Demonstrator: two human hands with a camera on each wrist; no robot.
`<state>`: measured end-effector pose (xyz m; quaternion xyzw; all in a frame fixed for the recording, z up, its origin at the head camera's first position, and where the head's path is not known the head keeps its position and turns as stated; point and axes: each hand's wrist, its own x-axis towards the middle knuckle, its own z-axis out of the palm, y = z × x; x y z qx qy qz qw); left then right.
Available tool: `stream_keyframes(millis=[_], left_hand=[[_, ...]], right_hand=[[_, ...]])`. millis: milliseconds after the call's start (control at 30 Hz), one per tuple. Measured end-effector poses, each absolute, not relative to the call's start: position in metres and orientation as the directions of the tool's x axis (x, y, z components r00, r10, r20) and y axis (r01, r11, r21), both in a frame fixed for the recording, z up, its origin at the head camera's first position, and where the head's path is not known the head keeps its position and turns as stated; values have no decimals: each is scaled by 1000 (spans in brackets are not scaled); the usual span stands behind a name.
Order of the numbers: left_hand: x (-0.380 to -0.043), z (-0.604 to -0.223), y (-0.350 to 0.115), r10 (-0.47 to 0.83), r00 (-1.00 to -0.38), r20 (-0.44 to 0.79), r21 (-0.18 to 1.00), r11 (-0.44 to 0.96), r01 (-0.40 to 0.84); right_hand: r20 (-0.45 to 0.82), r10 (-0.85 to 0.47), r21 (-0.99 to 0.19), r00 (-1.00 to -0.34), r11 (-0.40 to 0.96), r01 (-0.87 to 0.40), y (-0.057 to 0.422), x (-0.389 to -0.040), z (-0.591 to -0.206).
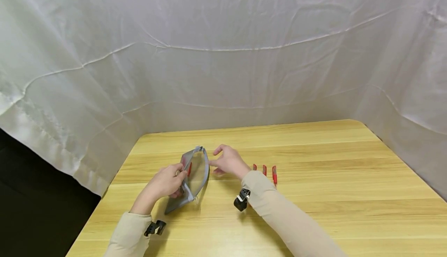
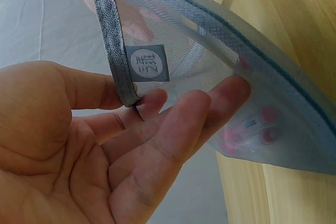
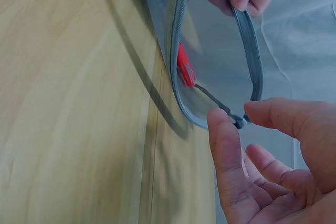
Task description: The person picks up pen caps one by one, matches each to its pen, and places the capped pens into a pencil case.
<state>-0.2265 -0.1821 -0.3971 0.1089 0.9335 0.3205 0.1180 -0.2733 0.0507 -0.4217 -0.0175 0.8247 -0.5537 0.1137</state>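
Observation:
A grey mesh zipper pouch [image 1: 204,177] stands on edge over the table, its zipped mouth spread wide toward the right. My left hand [image 1: 167,180] holds its near side; in the left wrist view the thumb and a finger pinch the edge beside a small woven label [image 2: 148,63]. Inside the pouch lies a red pen-like item [image 3: 185,65], and blurred red ends [image 2: 269,115] show through the mesh. My right hand [image 1: 227,161] is at the mouth's right edge, thumb and fingers spread, fingertips close to the zipper end [image 3: 240,123].
Several slim red pen-like items [image 1: 274,175] lie in a row right of the pouch, partly hidden behind my right forearm. The wooden table [image 1: 349,179] is bordered by pale hanging cloth [image 1: 244,78] at the back and sides.

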Motion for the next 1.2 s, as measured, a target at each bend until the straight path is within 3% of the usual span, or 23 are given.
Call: stream_keyframes(millis=[1200], left_hand=[[-225,-401,-184,295,-943,-154,617,774,142]], right_hand=[[-191,-141,-912,-972,392,122,116,-254,-418]])
